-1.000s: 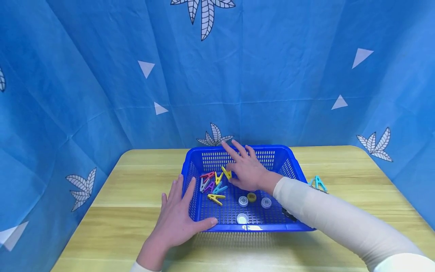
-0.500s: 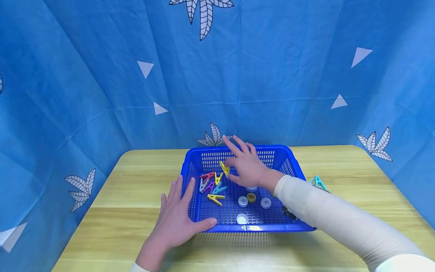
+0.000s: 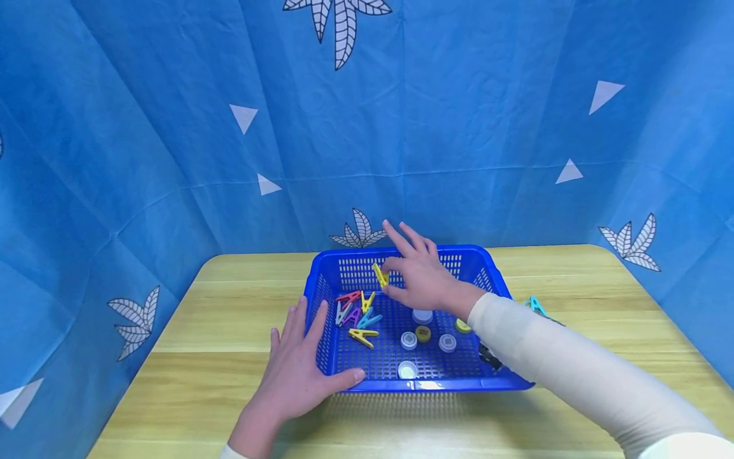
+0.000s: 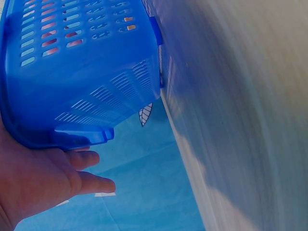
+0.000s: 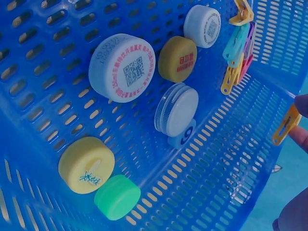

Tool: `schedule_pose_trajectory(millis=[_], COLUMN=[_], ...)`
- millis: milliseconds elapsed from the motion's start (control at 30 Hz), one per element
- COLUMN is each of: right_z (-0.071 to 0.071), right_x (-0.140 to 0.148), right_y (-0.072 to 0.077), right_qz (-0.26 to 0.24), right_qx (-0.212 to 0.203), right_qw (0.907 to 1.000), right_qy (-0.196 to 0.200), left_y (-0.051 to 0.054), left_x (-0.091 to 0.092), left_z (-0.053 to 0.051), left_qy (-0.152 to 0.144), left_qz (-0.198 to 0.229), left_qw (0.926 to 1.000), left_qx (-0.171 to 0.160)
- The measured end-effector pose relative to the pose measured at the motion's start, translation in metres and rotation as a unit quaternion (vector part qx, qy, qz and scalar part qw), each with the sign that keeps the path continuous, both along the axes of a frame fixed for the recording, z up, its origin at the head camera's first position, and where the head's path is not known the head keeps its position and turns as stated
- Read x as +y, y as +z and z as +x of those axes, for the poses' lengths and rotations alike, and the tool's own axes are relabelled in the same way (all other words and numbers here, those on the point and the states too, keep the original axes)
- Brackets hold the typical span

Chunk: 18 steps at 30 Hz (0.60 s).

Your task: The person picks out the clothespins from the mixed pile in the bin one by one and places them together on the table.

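My right hand (image 3: pixel 421 274) pinches a yellow clothespin (image 3: pixel 379 275) between thumb and forefinger, inside the far part of a blue plastic basket (image 3: pixel 459 384). Its other fingers stretch out over the far rim. In the right wrist view that clothespin (image 5: pixel 287 124) shows at the right edge, apart from the basket floor. My left hand (image 3: pixel 298 370) rests at the basket's near left corner, fingers spread and thumb on the front rim. On the basket floor at left lie a red clothespin (image 3: pixel 348 297), a purple clothespin (image 3: pixel 353 317), a light blue clothespin (image 3: pixel 369 318) and several others.
Bottle caps lie in the basket's middle and right, including a white cap (image 3: pixel 447 343) and a green cap (image 5: pixel 117 197). A black object (image 3: pixel 489 357) is partly behind my right sleeve. A teal clothespin (image 3: pixel 536 305) stands out beyond the basket on the wooden table (image 3: pixel 229 299).
My right hand has risen and moved slightly away and to the right, lifting the yellow clothespin from near the others. The left hand has stayed in place.
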State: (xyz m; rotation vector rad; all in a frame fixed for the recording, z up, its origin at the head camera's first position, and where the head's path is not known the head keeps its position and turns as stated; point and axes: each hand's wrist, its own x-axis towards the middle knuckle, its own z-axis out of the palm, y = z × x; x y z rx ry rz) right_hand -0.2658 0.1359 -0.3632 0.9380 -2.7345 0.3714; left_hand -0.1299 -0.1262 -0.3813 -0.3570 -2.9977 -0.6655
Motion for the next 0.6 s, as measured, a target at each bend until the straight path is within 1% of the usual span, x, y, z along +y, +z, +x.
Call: schedule_pose_trajectory(millis=[300,600], right_z=[-0.001,0.001], right_x=[0.005,0.012], right_y=[0.006,0.01], right_qz=[-0.038,-0.095], right_qx=[0.004,-0.013], right_qw=[0.9993,0.9954], right_qy=[0.005,0.004], left_y=[0.002,0.003], left_x=[-0.001,0.0], left_z=[0.0,0.0], left_qy=[0.004,0.006], left_qz=[0.004,0.0], left_qw=[0.9999,0.9998], left_qx=[-0.014,-0.019])
